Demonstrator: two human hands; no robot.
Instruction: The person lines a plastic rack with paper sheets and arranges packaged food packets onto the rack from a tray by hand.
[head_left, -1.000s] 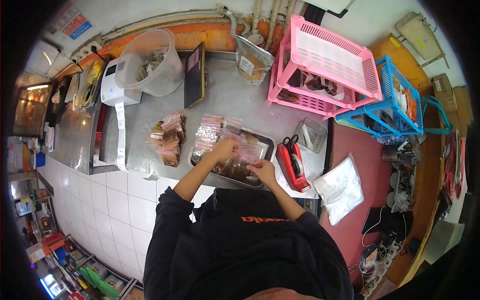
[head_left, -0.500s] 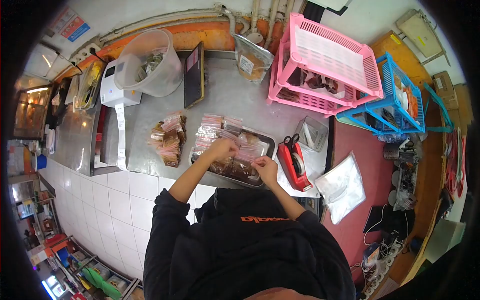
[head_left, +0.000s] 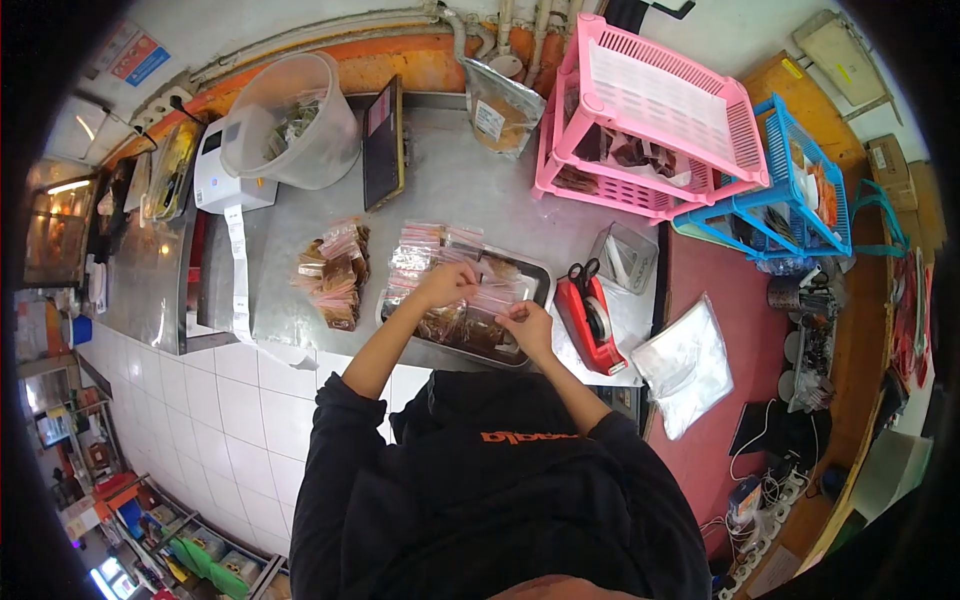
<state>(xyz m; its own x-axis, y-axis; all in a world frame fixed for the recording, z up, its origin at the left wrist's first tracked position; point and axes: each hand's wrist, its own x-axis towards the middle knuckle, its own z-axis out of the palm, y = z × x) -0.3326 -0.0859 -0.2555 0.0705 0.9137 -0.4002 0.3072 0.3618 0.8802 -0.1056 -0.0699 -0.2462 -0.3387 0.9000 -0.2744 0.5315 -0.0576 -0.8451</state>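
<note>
Metal worktop [head_left: 430, 165] here, steel tray [head_left: 549, 288] near the front edge full of small baggies [head_left: 415, 258]. Left hand [head_left: 449, 285] and right hand [head_left: 528, 328] both pinching a pink-topped zip bag [head_left: 493, 299] over it

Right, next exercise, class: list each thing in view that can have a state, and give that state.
Left hand: fingers bent, at the small bags
Right hand: fingers bent, at the bags
Small bags: some in the tray, others heaped beside it
Metal tray: holding bags
Clear tub: open, holding packets
Label printer: paper strip hanging out
Tablet: upright
Tape dispenser: roll loaded
Scissors: blades hidden, cannot tell
</note>
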